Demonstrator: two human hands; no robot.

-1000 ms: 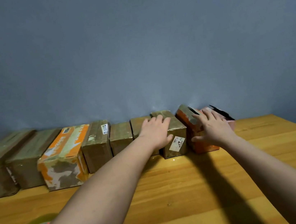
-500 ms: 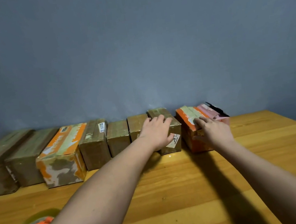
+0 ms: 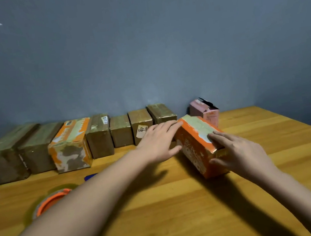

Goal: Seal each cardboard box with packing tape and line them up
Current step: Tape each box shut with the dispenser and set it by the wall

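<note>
Orange printed cardboard box (image 3: 197, 144), its top striped with pale tape, is gripped at the near end by the right hand (image 3: 240, 152), fingers curled over the edge and thumb beneath. It sits tilted on the wooden worktop (image 3: 181, 203), apart from the row of taped brown boxes (image 3: 98, 139) against the grey wall, apparently for alignment. The left hand (image 3: 159, 141) lies flat with straight fingers touching its far corner, steadying it. An orange-cored tape roll (image 3: 51, 201) rests nearby.
</note>
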